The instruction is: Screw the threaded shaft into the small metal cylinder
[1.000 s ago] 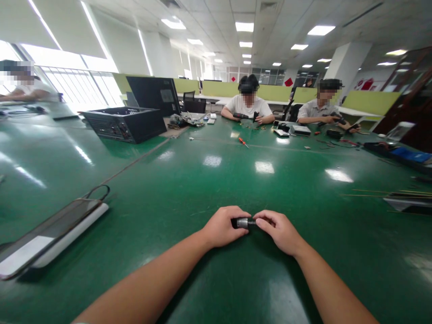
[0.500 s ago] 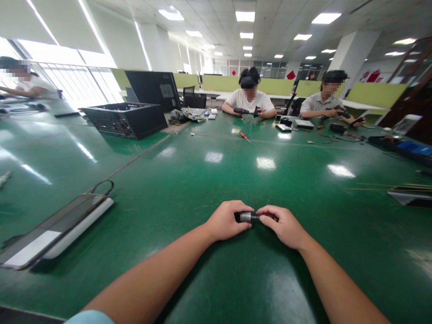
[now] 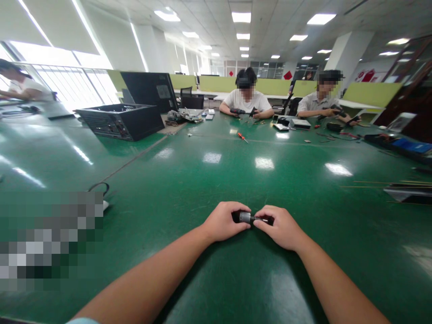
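My left hand [image 3: 222, 225] is closed around a small silver-and-black metal cylinder [image 3: 245, 217], thumb and fingers on either side of it. From the cylinder's right end a thin dark shaft [image 3: 253, 218] sticks out towards my right hand [image 3: 280, 227]. The fingertips of that hand pinch the shaft, and a bit of it shows within the curl of the fingers. Both hands are low over the green tabletop [image 3: 216, 184], close together. What exact kind of part this is, I cannot make out.
A black computer case [image 3: 126, 123] stands back left. An orange screwdriver [image 3: 242, 137] lies mid-table. Two co-workers sit opposite, one with a power drill [image 3: 237, 110]. A blurred-out object [image 3: 50, 238] is at left; thin rods [image 3: 371, 184] are at right.
My right fingers have moved slightly left along the shaft, closer to the cylinder, and more shaft shows inside their curl. The left hand keeps its hold. The view has shifted slightly.
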A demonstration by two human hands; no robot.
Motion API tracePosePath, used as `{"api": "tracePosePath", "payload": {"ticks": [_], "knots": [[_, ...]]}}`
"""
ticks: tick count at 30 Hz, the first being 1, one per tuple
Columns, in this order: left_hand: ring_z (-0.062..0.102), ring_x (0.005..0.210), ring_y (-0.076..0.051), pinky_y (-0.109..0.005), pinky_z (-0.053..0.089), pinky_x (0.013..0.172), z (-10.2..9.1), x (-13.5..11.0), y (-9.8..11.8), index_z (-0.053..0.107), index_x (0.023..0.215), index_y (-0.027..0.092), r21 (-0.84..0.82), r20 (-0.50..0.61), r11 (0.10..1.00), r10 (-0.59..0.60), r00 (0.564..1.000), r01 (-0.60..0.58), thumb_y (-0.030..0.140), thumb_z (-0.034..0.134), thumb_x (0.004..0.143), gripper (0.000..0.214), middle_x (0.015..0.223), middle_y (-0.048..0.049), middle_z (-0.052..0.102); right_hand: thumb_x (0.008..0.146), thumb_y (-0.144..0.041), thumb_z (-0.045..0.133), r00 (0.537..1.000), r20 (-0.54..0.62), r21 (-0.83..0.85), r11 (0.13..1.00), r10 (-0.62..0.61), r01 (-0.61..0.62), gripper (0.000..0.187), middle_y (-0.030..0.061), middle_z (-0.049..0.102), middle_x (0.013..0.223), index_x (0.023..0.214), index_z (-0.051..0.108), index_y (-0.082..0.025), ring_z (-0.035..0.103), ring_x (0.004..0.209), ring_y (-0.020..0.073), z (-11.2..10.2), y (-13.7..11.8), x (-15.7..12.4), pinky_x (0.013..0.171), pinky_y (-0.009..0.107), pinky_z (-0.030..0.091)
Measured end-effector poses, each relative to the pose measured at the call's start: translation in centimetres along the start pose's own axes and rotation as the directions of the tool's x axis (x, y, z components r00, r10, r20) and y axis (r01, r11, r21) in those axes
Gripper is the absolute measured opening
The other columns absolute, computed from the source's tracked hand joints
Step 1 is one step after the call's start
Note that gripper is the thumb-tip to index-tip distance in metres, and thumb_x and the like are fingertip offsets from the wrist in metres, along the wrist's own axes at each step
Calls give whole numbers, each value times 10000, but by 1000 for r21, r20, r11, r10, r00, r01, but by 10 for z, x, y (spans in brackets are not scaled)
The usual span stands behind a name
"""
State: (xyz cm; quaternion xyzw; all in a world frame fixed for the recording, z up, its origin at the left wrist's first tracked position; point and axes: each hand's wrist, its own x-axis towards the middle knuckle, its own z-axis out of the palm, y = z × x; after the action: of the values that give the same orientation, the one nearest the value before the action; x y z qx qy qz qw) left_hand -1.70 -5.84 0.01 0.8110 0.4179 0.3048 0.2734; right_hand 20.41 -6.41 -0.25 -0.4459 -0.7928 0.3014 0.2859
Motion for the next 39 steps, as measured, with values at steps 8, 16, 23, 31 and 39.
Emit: {"api": "tracePosePath", "payload": {"ticks": [8, 16, 23, 31, 39], "knots": [[707, 885, -198, -281, 509, 820, 0, 0, 1, 745, 1006, 207, 0, 0, 1000, 0, 1000, 0, 190, 808, 698, 315, 960, -24, 766, 837, -242, 678, 1000, -4, -18, 1000, -11, 10, 78, 26, 677, 795, 842, 743, -201, 616, 742, 178, -1, 1, -1, 694, 297, 439], [707, 880, -196, -277, 507, 811, 0, 0, 2, 746, 1004, 207, -3, 5, 1000, -1, 1000, 1, 198, 810, 700, 310, 950, -21, 766, 829, -281, 700, 1000, -22, -40, 999, -16, 15, 90, 20, 662, 761, 804, 735, -202, 603, 706, 170, -1, 1, -2, 665, 292, 430], [709, 887, -203, -285, 508, 816, 0, 0, 1, 745, 1005, 203, -3, 9, 1000, -12, 1000, 12, 207, 813, 699, 313, 963, -30, 767, 829, -270, 697, 999, -32, -40, 999, -20, 19, 78, 14, 661, 756, 807, 736, -206, 599, 701, 165, -1, 2, -2, 660, 288, 427], [710, 876, -202, -286, 505, 821, -1, 0, 3, 749, 995, 204, -2, 3, 1000, -16, 1000, 16, 188, 809, 692, 309, 956, -27, 767, 817, -264, 704, 999, -45, -51, 998, -30, 28, 69, 4, 640, 724, 788, 729, -205, 583, 669, 155, -2, 3, -4, 630, 279, 411], [708, 875, -200, -286, 508, 821, -2, 1, 4, 749, 994, 200, -7, 2, 1000, -15, 1000, 15, 196, 810, 690, 310, 963, -31, 768, 808, -255, 711, 998, -48, -56, 998, -32, 30, 62, 3, 635, 713, 780, 731, -204, 583, 666, 156, -3, 3, -4, 635, 281, 416]]}}
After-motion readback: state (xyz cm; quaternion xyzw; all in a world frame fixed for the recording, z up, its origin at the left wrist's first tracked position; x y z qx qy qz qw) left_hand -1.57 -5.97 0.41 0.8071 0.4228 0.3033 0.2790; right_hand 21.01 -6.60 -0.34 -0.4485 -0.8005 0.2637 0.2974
